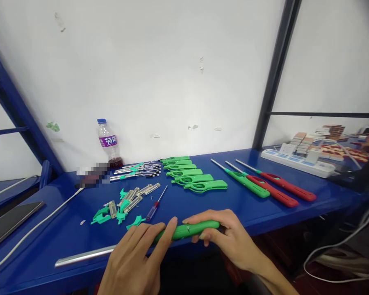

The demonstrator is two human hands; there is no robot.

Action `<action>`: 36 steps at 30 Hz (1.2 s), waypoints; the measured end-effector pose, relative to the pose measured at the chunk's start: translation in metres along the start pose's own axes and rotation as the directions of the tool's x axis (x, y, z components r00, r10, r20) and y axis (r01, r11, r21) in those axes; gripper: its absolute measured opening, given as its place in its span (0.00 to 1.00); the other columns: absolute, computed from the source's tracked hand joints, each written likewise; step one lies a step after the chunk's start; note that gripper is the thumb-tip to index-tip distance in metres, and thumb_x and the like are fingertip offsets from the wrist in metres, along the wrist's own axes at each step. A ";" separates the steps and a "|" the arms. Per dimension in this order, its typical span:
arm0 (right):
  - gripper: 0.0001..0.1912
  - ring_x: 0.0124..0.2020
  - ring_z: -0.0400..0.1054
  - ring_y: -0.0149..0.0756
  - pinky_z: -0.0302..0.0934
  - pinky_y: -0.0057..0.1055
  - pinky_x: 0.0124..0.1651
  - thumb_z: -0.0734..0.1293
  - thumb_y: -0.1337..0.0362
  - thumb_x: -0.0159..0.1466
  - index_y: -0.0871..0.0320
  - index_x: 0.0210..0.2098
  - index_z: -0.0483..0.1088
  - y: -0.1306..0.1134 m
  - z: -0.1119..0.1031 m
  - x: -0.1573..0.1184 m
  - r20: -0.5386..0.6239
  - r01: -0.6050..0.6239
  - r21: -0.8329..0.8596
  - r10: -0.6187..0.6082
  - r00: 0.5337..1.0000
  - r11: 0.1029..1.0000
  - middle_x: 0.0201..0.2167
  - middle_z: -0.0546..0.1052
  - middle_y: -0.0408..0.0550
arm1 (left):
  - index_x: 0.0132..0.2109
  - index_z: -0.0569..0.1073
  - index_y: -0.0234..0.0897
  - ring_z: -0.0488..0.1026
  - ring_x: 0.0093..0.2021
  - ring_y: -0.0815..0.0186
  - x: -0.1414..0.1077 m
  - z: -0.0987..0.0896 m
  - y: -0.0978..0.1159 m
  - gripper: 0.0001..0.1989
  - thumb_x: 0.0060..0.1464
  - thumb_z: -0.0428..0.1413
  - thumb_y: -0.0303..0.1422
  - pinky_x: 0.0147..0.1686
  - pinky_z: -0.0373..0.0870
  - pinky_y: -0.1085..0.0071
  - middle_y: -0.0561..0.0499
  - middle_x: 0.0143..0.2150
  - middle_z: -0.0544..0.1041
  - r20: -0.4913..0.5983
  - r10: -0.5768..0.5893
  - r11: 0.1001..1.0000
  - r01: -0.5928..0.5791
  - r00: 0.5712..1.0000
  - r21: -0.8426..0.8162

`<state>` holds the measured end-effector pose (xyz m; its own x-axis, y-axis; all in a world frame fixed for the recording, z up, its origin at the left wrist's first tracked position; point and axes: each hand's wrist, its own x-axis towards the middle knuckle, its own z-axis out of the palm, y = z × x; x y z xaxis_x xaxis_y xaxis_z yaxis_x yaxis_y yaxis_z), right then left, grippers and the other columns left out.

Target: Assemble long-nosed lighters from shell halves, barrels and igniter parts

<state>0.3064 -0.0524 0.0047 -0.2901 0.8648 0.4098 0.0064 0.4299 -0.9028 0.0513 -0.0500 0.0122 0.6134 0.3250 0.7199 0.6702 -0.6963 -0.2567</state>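
Note:
A long-necked green lighter point(197, 229) is held between both hands at the table's front edge, its metal tube point(83, 257) pointing left. My left hand point(138, 258) wraps over the lighter where handle and tube meet, hiding that part. At the handle's right end, my right hand point(224, 233) grips with thumb and fingers. Just beyond lie a screwdriver point(153, 209) with a purple handle, teal plastic triggers point(101, 215) and clear fuel tanks point(133, 203). Several green handle shells point(206, 186) are lined up behind, beside metal tubes with wires point(135, 170).
To the right lie a green lighter point(249, 183) and two red lighters point(273, 190). A white power strip point(298, 163) is at the back right. A drink bottle point(108, 143) stands by the wall. At left are a dark phone point(12, 221) and a white cable point(33, 229).

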 end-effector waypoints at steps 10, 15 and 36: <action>0.17 0.50 0.77 0.44 0.66 0.38 0.57 0.62 0.51 0.77 0.46 0.50 0.81 -0.011 0.001 0.013 0.070 0.025 -0.424 0.005 0.998 0.905 0.48 0.85 0.44 | 0.71 0.65 0.45 0.81 0.39 0.62 -0.018 -0.002 -0.003 0.25 0.70 0.48 0.28 0.32 0.79 0.70 0.46 0.48 0.79 0.287 -0.092 0.995 0.099 0.954 -0.009; 0.16 0.50 0.74 0.42 0.66 0.40 0.56 0.59 0.61 0.79 0.48 0.58 0.75 -0.025 -0.004 0.070 0.305 0.274 -0.679 -0.078 0.949 0.681 0.51 0.80 0.48 | 0.69 0.68 0.43 0.82 0.49 0.57 -0.030 -0.007 -0.020 0.22 0.71 0.48 0.34 0.42 0.82 0.67 0.44 0.54 0.80 0.215 -0.089 0.996 0.088 0.973 0.016; 0.13 0.51 0.74 0.43 0.63 0.35 0.50 0.57 0.67 0.78 0.61 0.59 0.64 -0.001 0.015 0.154 0.455 0.423 -0.704 -0.095 0.885 0.571 0.55 0.77 0.61 | 0.67 0.71 0.43 0.82 0.53 0.55 -0.029 -0.014 -0.033 0.22 0.68 0.52 0.36 0.44 0.83 0.66 0.44 0.56 0.80 0.214 -0.143 0.989 0.144 0.966 0.010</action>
<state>0.2469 0.0768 0.0665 -0.6933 0.6068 0.3888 0.5543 0.7938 -0.2503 0.0053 -0.0453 0.0082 0.5863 0.5508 0.5940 0.7560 -0.6355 -0.1569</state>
